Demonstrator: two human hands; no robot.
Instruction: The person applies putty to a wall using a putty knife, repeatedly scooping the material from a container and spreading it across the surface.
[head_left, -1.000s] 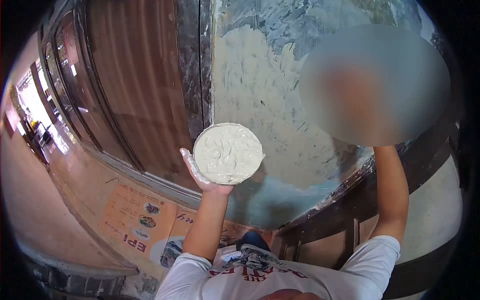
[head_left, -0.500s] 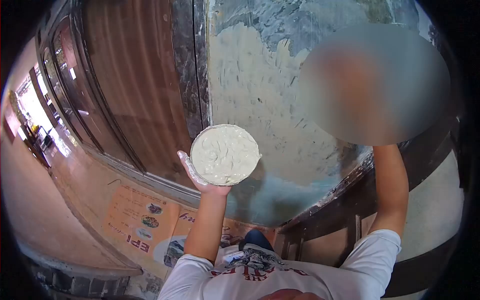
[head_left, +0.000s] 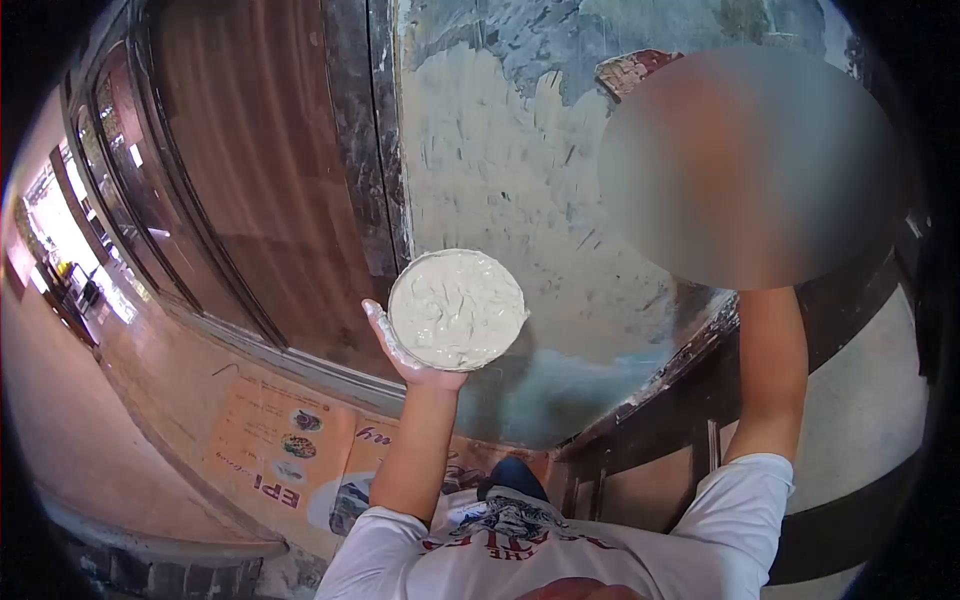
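My left hand (head_left: 400, 350) supports a round tub of off-white putty (head_left: 457, 310) from below, thumb up along its side; the other fingers are hidden under it. White smears coat the thumb and palm edge. At the upper right, a blurred patch covers my right hand (head_left: 705, 125), so its fingers do not show. From the blur's left edge juts a reddish, putty-coated scraper (head_left: 635, 73), held up at the wall panel (head_left: 490, 170). Pale putty covers much of this panel, with grey-blue surface bare at the top and bottom.
A dark frame strip and a brown glazed panel (head_left: 250, 150) stand left of the wall. An orange printed sheet (head_left: 260, 440) lies on the floor. Dark wooden rails (head_left: 650, 470) run along the lower right. A bright opening shows far left.
The scraper's edge has come into sight beside the blur. My right forearm has shifted slightly left. The tub sits slightly further right in view, and the wall appears shifted left.
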